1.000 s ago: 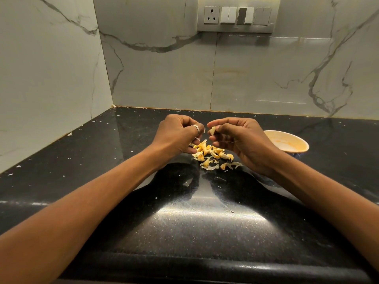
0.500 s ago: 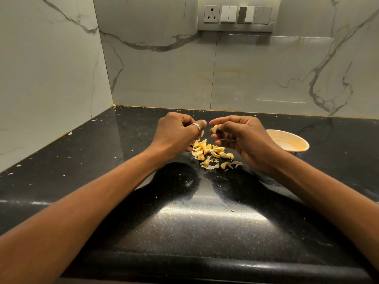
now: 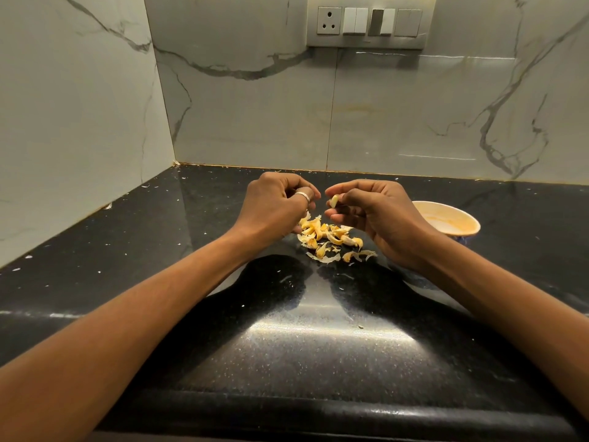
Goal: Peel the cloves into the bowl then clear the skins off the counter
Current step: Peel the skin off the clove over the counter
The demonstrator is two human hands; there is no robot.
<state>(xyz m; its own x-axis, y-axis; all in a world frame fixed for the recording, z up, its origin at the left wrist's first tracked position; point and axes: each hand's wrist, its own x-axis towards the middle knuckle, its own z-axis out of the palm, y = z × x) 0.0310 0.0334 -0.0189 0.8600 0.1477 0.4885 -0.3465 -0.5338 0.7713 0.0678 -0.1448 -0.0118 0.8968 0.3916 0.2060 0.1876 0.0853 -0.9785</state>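
Centre frame, right hand (image 3: 379,215) pinches a garlic clove (image 3: 334,200) between thumb and fingertips. Left hand (image 3: 274,208) is curled; holding anything? Can't tell. Skins (image 3: 328,237) are piled on the counter (image 3: 287,362) below, bowl (image 3: 471,222) at right.

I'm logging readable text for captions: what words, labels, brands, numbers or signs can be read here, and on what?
None can be read anywhere in this view.
Grey wall switch plate: no lettering shows on socket or switches.
Pale round bowl: plain inside; its outer wall is mostly hidden behind the right hand.
Silver ring on the left hand: no engraving can be made out.
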